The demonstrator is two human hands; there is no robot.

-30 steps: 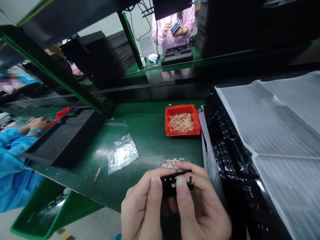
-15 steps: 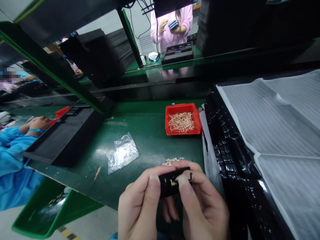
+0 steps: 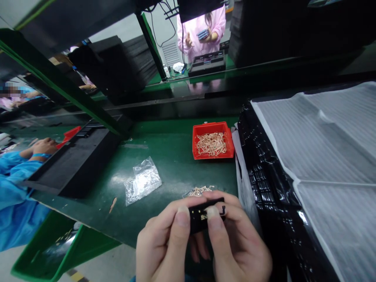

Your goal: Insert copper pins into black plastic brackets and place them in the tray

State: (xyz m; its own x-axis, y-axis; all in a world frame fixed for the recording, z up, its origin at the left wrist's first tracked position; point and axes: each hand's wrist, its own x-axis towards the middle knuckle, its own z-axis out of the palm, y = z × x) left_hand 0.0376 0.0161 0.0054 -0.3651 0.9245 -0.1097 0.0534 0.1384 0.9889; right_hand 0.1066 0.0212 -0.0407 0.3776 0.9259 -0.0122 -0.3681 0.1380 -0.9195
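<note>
Both hands, left hand point(image 3: 164, 244) and right hand point(image 3: 237, 246), grip clamped on small black part point(image 3: 202, 214), near table point(image 3: 176, 156) edge; red bin point(image 3: 213, 140) far.

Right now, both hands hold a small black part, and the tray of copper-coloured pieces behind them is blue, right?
No: the head view shows the tray is red, not blue. The left hand and right hand do hold the small black part, and copper-coloured pieces lie in the tray behind them.
</note>
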